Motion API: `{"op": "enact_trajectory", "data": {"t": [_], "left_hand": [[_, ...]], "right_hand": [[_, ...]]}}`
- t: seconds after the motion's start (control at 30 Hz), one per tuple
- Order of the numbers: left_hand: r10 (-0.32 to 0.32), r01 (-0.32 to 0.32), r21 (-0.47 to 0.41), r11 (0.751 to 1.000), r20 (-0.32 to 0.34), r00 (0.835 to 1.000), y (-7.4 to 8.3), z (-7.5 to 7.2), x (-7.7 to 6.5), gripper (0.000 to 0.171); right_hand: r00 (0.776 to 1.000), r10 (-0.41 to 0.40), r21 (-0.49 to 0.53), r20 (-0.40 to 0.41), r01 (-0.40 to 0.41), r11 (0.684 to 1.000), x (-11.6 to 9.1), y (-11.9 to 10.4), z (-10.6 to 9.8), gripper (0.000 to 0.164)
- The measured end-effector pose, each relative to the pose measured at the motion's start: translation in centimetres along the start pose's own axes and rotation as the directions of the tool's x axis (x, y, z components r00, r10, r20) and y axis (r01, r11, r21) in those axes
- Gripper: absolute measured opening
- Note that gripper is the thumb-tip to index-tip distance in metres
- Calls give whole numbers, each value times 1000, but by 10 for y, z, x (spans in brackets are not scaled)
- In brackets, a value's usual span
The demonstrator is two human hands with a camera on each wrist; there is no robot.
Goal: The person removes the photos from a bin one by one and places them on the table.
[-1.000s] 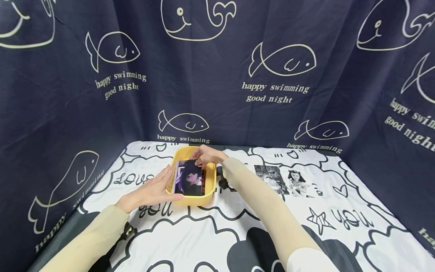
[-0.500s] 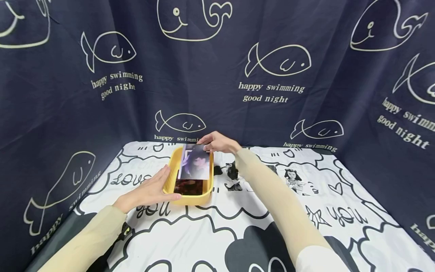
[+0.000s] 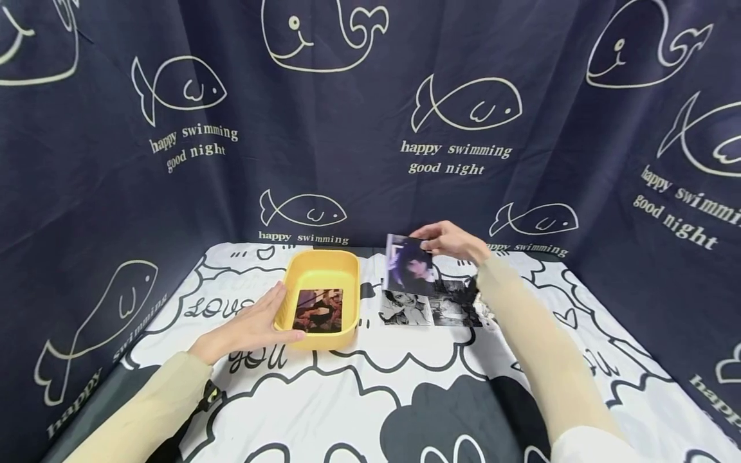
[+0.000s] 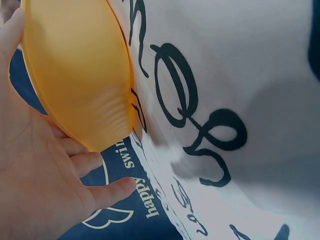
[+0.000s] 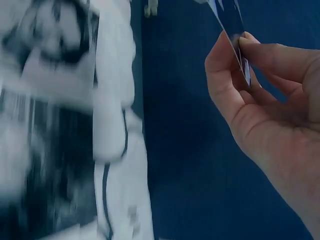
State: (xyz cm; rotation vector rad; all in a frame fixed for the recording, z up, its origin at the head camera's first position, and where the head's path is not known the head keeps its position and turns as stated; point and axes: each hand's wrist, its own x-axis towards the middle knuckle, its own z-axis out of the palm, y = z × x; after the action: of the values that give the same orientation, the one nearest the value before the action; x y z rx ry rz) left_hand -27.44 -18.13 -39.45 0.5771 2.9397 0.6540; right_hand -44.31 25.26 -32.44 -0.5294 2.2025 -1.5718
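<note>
My right hand (image 3: pixel 454 241) pinches a colour photo print (image 3: pixel 410 265) by its upper right corner, holding it above the cloth-covered table. In the right wrist view the thumb and fingers grip the print (image 5: pixel 235 37), which appears nearly edge-on. My left hand (image 3: pixel 249 328) rests against the left side and front rim of a yellow plastic box (image 3: pixel 321 260), fingers extended. The left wrist view shows its fingers beside the box wall (image 4: pixel 80 75). Another dark colour photo (image 3: pixel 320 312) lies inside the box. Below the held print, black-and-white photos lie on the table, one of a face (image 3: pixel 404 310).
Right of the face photo lies another black-and-white photo (image 3: pixel 454 312), side by side with it. My right forearm hides the table farther right. A patterned white cloth (image 3: pixel 324 411) covers the table. A dark blue curtain (image 3: pixel 359 154) with fish drawings hangs close behind.
My right hand has lifted the colour photo out of the yellow box and carried it right, over the black-and-white photos. The photo beneath now shows. My left hand stays on the box.
</note>
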Motion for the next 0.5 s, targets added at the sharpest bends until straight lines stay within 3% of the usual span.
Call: {"op": "enact_trajectory", "data": {"t": [0.3, 0.5], "left_hand": [[-5, 5, 0, 1000, 9, 1000, 0, 2, 2, 120], [-5, 5, 1, 1000, 2, 1000, -1, 2, 2, 120]], "right_hand": [[996, 36, 38, -76, -33, 999, -73, 47, -73, 45], [988, 94, -55, -123, -102, 993, -116, 70, -110, 46]]}}
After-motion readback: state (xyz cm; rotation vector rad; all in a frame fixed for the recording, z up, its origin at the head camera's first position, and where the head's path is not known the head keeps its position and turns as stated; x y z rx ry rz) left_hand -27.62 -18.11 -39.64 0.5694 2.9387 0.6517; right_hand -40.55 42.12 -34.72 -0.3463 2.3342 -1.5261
